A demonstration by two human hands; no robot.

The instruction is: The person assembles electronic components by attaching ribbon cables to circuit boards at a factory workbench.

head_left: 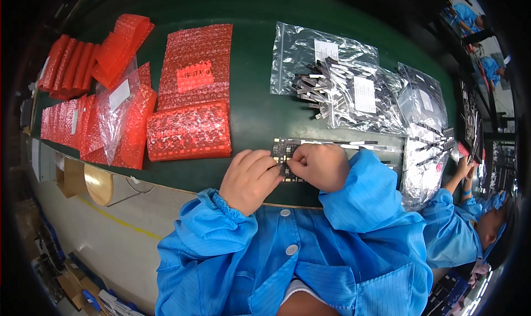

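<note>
A dark circuit board (282,148) with pale components lies flat near the table's front edge, between my hands. My left hand (251,179) grips its left edge with bent fingers. My right hand (322,164) is closed in a pinch over the board's right part; whatever is between thumb and forefinger is too small to make out. Thin black and silver flat strips (368,145) extend from beside my right hand toward the right. My hands and right sleeve hide parts of the board.
Clear bags (362,114) with many flat strips lie beyond my right hand, and another strip-laden bag (423,175) is right of it. A red bubble-wrap roll (188,130) and more red wrap (130,128) occupy the left. A co-worker's hands (463,169) work at far right.
</note>
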